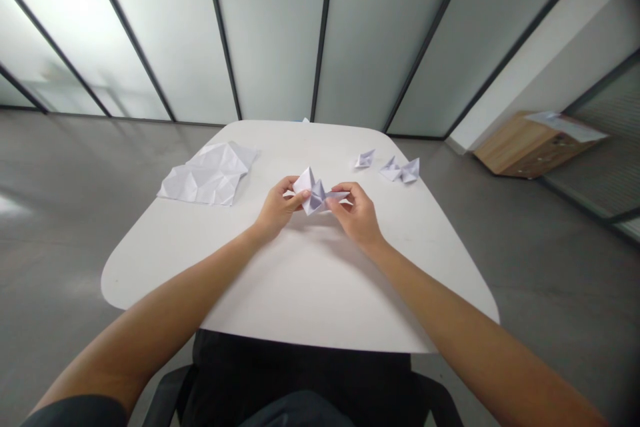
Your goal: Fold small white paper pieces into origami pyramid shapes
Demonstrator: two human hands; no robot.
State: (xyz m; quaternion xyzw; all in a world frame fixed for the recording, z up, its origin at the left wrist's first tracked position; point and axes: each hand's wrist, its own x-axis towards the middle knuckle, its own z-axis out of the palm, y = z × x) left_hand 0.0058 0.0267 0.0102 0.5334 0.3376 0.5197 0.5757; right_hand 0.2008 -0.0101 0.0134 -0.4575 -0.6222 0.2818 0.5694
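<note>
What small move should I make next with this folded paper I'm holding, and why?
I'd probably press the thin pointed flap flatter with your right hand while your left hand steadies the folded paper, since the left grips its bulkier side and the flap sits in the right hand's pinch.

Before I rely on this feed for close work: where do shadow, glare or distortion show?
Head view: soft shadow on the white table below the left hand and right hand; head view: bright glare spots on the frosted panels, upper left, and a gleam on the floor at the left edge; head view: panel frames splay outward, wide-lens style, and the top right corner darkens.
</note>
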